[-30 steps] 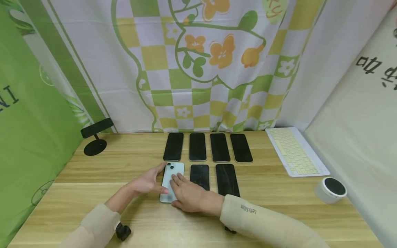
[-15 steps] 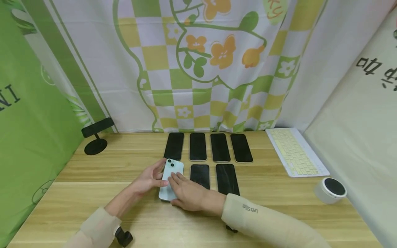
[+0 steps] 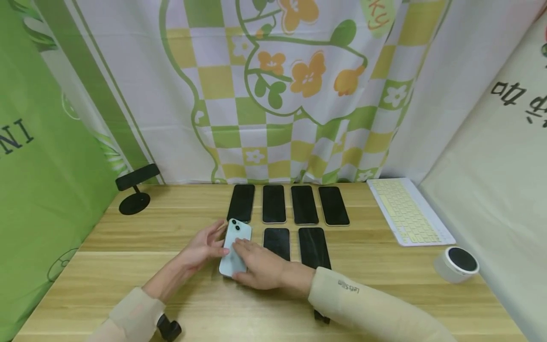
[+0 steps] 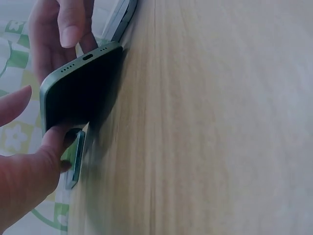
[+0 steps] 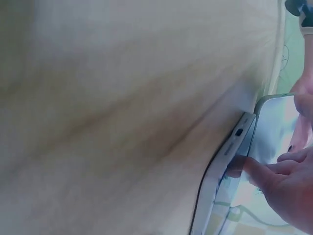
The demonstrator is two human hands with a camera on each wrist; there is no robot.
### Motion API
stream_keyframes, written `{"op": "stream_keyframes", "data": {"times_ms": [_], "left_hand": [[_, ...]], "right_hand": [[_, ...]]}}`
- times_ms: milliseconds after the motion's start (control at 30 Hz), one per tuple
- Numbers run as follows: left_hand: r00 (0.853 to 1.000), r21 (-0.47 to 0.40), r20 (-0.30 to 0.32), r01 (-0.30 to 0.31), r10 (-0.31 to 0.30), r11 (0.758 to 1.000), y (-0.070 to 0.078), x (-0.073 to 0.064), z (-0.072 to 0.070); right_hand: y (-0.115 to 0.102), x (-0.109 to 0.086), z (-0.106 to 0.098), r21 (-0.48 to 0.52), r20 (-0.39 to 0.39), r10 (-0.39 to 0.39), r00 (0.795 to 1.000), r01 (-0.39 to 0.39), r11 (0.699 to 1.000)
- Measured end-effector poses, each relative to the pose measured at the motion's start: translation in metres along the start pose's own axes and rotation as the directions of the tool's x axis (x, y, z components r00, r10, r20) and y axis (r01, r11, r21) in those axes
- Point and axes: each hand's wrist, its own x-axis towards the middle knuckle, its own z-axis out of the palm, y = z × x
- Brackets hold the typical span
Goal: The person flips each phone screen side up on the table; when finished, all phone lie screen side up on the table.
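My left hand [image 3: 201, 247] grips the left edge of a light blue smartphone [image 3: 235, 232], its back with two camera lenses facing up. In the left wrist view the phone's dark screen [image 4: 83, 95] faces down, tilted off the table, with left fingers [image 4: 46, 152] under it. My right hand [image 3: 262, 266] lies across the back from the right, fingers extended; its thumb is by the lower edge. In the right wrist view the right hand [image 5: 288, 191] is near a neighbouring phone [image 5: 227, 152] that lies screen up.
Behind is a row of several dark-screened phones [image 3: 273, 204]; two more, including one phone [image 3: 314, 247], lie to the right. A black stand [image 3: 134, 202] is at left, a white keyboard [image 3: 406, 211] and a round white device [image 3: 456, 264] at right on the wooden table [image 3: 171, 228].
The light blue phone has gone from lying flat to being tilted, its top end shifting slightly toward the back row. The left fingers have slid under its edge; the right hand stays on it.
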Motion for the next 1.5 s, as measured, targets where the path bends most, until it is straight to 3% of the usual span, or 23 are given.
{"op": "stream_keyframes", "data": {"times_ms": [100, 167, 267, 467, 533, 733, 800, 833, 900, 1067, 1133, 1267, 1367, 1500], "left_hand": [[0.999, -0.039, 0.042, 0.005, -0.003, 0.999, -0.002, -0.001, -0.001], [0.998, -0.062, 0.069, 0.008, -0.003, 0.998, -0.003, -0.002, -0.001], [0.996, -0.086, 0.085, 0.020, -0.012, 0.996, -0.002, -0.004, 0.000], [0.995, -0.114, 0.089, 0.047, -0.036, 0.992, 0.005, -0.009, 0.003], [0.995, -0.122, 0.099, 0.041, -0.029, 0.992, 0.007, -0.010, 0.005], [0.990, -0.121, 0.138, -0.022, 0.039, 0.992, 0.001, -0.008, 0.008], [0.985, -0.120, 0.158, -0.055, 0.074, 0.991, -0.001, -0.007, 0.009], [0.982, -0.112, 0.167, -0.070, 0.088, 0.991, -0.001, -0.007, 0.009], [0.976, -0.083, 0.186, -0.097, 0.111, 0.992, 0.000, -0.007, 0.011], [0.973, 0.072, 0.201, -0.132, 0.115, 0.989, 0.005, -0.008, 0.015], [0.969, 0.140, 0.213, -0.154, 0.122, 0.978, 0.005, -0.008, 0.016], [0.959, 0.269, 0.244, -0.207, 0.141, 0.941, 0.004, -0.008, 0.016], [0.959, 0.361, 0.242, -0.233, 0.151, 0.903, 0.002, -0.009, 0.016], [0.967, 0.536, 0.195, -0.246, 0.165, 0.808, 0.002, -0.010, 0.016]], "right_hand": [[-0.001, 0.001, -0.002, 0.132, -0.017, 0.031, 0.999, -0.029, 0.991], [-0.002, 0.001, -0.004, 0.235, -0.024, 0.080, 0.997, -0.072, 0.969], [-0.004, 0.002, -0.008, 0.388, -0.044, 0.153, 0.987, -0.124, 0.913], [-0.005, 0.002, -0.008, 0.607, -0.112, 0.264, 0.958, -0.145, 0.781], [-0.004, 0.002, -0.008, 0.675, -0.111, 0.306, 0.946, -0.154, 0.721], [-0.003, 0.004, -0.008, 0.877, -0.045, 0.407, 0.912, -0.159, 0.453], [-0.004, 0.004, -0.008, 0.906, -0.033, 0.425, 0.904, -0.153, 0.396], [-0.005, 0.005, -0.008, 0.910, -0.035, 0.435, 0.900, -0.152, 0.386], [-0.007, 0.005, -0.007, 0.907, -0.054, 0.450, 0.892, -0.144, 0.395], [-0.013, 0.006, -0.007, 0.870, -0.117, 0.485, 0.867, -0.146, 0.471], [-0.016, 0.005, -0.007, 0.863, -0.134, 0.492, 0.860, -0.143, 0.485], [-0.018, 0.003, -0.005, 0.893, -0.123, 0.502, 0.856, -0.125, 0.432], [-0.017, 0.003, -0.003, 0.919, -0.099, 0.519, 0.849, -0.122, 0.375], [-0.015, 0.004, -0.001, 0.935, -0.073, 0.540, 0.839, -0.132, 0.331]]}}
